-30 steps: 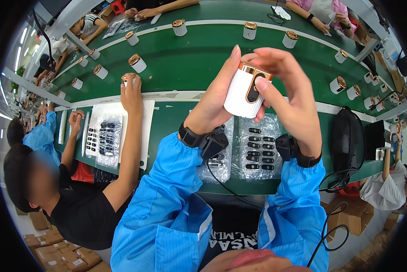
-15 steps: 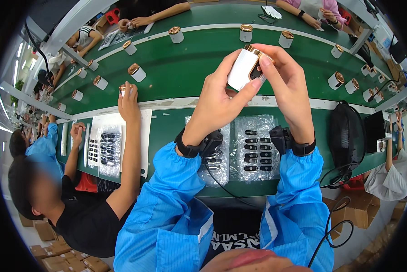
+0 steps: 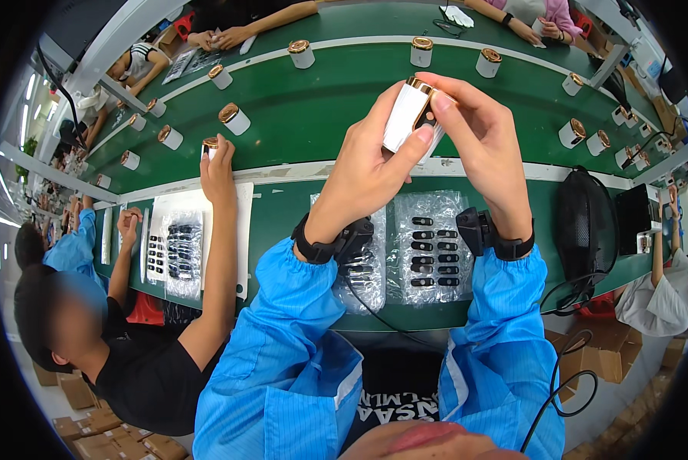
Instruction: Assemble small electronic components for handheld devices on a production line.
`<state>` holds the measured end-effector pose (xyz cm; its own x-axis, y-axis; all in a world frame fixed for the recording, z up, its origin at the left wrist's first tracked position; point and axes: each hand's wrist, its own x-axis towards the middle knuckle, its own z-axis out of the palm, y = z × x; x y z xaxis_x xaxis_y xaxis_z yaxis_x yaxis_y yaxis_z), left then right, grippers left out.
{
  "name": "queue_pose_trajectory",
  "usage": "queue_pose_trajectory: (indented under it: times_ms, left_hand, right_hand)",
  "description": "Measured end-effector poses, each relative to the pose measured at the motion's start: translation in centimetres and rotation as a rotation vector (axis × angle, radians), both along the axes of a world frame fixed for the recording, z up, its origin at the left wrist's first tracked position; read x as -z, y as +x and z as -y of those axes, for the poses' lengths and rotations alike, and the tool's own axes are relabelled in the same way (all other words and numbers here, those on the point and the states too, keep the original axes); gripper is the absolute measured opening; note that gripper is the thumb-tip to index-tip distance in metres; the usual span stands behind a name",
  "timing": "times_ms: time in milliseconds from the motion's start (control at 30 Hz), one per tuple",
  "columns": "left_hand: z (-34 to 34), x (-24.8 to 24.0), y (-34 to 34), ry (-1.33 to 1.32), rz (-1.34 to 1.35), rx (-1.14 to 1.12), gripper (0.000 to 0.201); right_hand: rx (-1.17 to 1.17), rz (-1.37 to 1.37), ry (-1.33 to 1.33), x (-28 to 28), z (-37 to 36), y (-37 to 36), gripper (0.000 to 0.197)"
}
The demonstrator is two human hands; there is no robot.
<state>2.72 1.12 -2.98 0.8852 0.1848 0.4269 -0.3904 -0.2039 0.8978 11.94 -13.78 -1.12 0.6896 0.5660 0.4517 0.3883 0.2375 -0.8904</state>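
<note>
Above the green belt, both my hands hold a white cylindrical device [image 3: 402,115] with a shiny gold rim and a narrow black panel [image 3: 426,117] on its side. It leans slightly. My left hand [image 3: 365,165] wraps its left and lower side, the thumb pressing near the panel's lower end. My right hand [image 3: 486,134] grips its right side, with the thumb on the edge by the gold trim. My palms and fingers hide part of the body. Below my wrists, a clear plastic tray [image 3: 434,295] carries several small black oval pieces. Another such tray [image 3: 363,295] is partly covered by my left wrist.
Several similar white-and-gold devices stand on the green belt [image 3: 344,92]. To my left, a co-worker's hand [image 3: 218,172] touches one device beside a white board [image 3: 244,230]. A black mesh bag [image 3: 585,230] lies at the right. Black cables hang near my arms.
The device has tilted and turned slightly in my hands, its black panel showing at a narrower angle. Devices on the belt sit a little farther right.
</note>
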Motion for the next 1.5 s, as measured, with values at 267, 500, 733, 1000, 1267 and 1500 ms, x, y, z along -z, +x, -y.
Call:
queue_pose_trajectory:
  times_ms: [267,500,733,1000,1267,1500]
  left_hand:
    - [-0.4,-0.1,-0.1,-0.126,-0.078,0.078,0.054]
    - [-0.6,-0.1,-0.1,-0.128,-0.082,0.092,0.053]
    - [-0.6,0.0,-0.1,-0.079,-0.048,0.085,0.058]
    - [-0.8,-0.3,-0.4,-0.093,-0.041,0.114,0.060]
    - [-0.6,-1.3,-1.2,0.129,0.165,-0.051,0.063]
    - [-0.1,-1.7,-1.6,0.121,0.151,-0.085,0.060]
  right_hand:
    - [0.038,-0.008,-0.035,0.2,-0.1,0.1,0.032]
    - [0.029,-0.009,0.001,0.3,-0.3,0.0,0.032]
    - [0.031,-0.011,0.021,0.1,-0.4,-0.3,0.032]
    - [0.042,0.076,-0.042,-0.2,0.1,-0.4,0.035]
    - [-0.096,0.087,0.067,-1.2,1.2,-0.9,0.039]
    - [-0.050,0.224,0.007,-1.6,1.2,-1.6,0.048]
